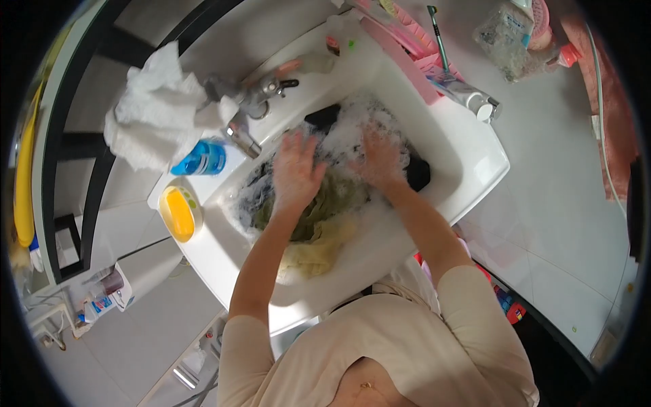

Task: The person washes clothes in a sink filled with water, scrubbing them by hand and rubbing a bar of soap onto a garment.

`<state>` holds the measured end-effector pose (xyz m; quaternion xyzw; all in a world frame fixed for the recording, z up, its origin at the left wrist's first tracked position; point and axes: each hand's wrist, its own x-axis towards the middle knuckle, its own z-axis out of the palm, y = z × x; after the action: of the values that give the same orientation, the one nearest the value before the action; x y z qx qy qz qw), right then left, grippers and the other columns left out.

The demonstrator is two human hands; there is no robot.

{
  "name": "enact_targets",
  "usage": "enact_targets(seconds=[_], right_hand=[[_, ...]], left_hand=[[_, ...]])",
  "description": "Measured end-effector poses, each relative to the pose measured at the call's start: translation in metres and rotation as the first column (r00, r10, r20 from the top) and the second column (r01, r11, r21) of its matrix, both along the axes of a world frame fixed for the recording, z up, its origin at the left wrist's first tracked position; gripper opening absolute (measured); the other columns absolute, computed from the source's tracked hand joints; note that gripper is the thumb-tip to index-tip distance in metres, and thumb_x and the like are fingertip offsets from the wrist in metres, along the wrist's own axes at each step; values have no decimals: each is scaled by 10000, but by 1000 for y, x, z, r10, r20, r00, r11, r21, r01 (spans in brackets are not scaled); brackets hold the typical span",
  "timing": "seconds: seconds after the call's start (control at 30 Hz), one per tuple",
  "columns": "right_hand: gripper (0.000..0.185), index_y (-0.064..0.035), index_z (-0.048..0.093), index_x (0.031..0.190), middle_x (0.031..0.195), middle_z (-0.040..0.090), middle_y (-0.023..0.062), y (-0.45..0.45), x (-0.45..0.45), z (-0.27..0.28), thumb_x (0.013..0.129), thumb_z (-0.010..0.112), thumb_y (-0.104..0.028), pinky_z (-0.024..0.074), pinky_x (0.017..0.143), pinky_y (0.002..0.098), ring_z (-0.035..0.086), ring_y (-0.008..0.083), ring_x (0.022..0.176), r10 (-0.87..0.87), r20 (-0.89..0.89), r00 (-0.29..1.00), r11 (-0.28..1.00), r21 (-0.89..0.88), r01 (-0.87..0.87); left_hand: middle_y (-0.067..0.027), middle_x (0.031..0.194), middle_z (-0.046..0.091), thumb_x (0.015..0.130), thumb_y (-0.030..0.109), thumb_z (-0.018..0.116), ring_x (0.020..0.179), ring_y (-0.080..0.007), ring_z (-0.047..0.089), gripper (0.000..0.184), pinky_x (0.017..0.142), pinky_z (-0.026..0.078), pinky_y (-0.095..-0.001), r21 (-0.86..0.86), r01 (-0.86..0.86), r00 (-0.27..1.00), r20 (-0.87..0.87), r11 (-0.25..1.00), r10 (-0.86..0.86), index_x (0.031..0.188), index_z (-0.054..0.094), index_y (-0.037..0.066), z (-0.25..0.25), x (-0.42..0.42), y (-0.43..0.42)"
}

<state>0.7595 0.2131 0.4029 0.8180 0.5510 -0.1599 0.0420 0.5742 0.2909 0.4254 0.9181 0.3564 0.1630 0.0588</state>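
Observation:
My left hand (296,169) lies palm down over wet clothes in a white sink (475,159), its fingers stretched and a little apart. Foam covers part of my right hand (378,156), which rests flat in the suds with its fingers extended. Between and below the hands bunch an olive-green garment (324,207) and a pale yellow cloth (308,259). Dark fabric (419,175) shows beside my right hand, and another dark piece (322,119) pokes up near the back. Foamy water (356,139) hides the rest of the laundry.
A faucet (258,95) stands at the sink's back left, near a hanging white cloth (156,108). A blue bottle (203,159) and a dish with yellow soap (180,211) sit on the left rim. A pink rack (407,41) and a toothpaste tube (468,95) occupy the right side.

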Motion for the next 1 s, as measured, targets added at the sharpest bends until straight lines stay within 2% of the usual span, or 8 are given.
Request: enact_targets(seconds=[0.13, 0.3, 0.47, 0.63, 0.73, 0.77, 0.87, 1.0], right_hand=[[750, -152, 204, 1410, 1452, 169, 86, 11, 9, -68, 826, 470, -542, 231, 1021, 522, 225, 303, 1299, 87, 172, 981, 946, -324, -27], [699, -132, 302, 1344, 1347, 299, 103, 26, 29, -121, 786, 534, -483, 298, 975, 483, 329, 311, 1205, -5, 32, 999, 949, -316, 15], [648, -112, 399, 1277, 1243, 430, 120, 36, 46, -113, 745, 599, -424, 365, 930, 444, 434, 319, 1110, -203, -280, 938, 974, -156, 164], [599, -92, 497, 1211, 1138, 560, 137, 35, 41, -57, 704, 663, -364, 432, 884, 406, 539, 327, 1015, -216, -458, 862, 900, 248, 358], [493, -94, 567, 1056, 972, 618, 113, 26, 35, 23, 631, 692, -311, 477, 756, 389, 590, 318, 867, 29, -507, 861, 921, 348, 173], [444, -98, 592, 985, 899, 634, 99, 26, 33, 52, 599, 700, -290, 493, 697, 385, 605, 312, 802, 128, -525, 841, 926, 367, 88], [297, -115, 584, 851, 837, 603, 55, 15, 8, 104, 595, 669, -238, 473, 643, 403, 593, 275, 790, 403, -180, 898, 767, 601, -223], [175, -146, 575, 795, 828, 552, 11, -8, -27, 83, 629, 629, -151, 434, 690, 359, 549, 187, 874, 657, 176, 733, 363, 778, -513]], left_hand=[[-212, 1356, 337, 785, 284, 594, 1270, -409, 271, 526, 982, 289, -520, -60, -16, 982, -191, 998, 5, 1259, 473, 91, -50, 63, 18], [-199, 1332, 363, 817, 267, 565, 1253, -383, 290, 464, 1013, 263, -492, -16, 12, 963, -270, 1000, -16, 1232, 490, 73, -124, 69, 27], [-189, 1243, 472, 846, 233, 533, 1185, -348, 392, 354, 997, 304, -439, -268, -229, 874, -479, 936, 77, 1150, 556, 52, -94, 87, 37], [-155, 1111, 576, 833, 190, 548, 1013, -296, 533, 248, 899, 389, -383, -642, -495, 823, -131, 585, 552, 1008, 624, 31, -40, 96, 25], [-122, 1063, 580, 802, 180, 557, 953, -280, 543, 312, 857, 407, -361, -935, 80, 580, 325, 345, 747, 1070, 588, 24, -45, 63, 4], [-82, 1049, 565, 779, 190, 579, 938, -229, 528, 418, 840, 409, -332, -933, 109, 451, 353, 342, 820, 1153, 528, 11, -55, 50, 0], [-83, 1084, 547, 786, 180, 596, 967, -218, 505, 460, 855, 392, -299, -803, 589, 410, 389, 86, 825, 1212, 487, 46, 6, 14, -8], [-112, 1210, 483, 772, 260, 639, 1138, -239, 417, 569, 956, 340, -349, -790, 608, 381, 372, 74, 847, 1285, 435, 121, 37, 0, -1]])
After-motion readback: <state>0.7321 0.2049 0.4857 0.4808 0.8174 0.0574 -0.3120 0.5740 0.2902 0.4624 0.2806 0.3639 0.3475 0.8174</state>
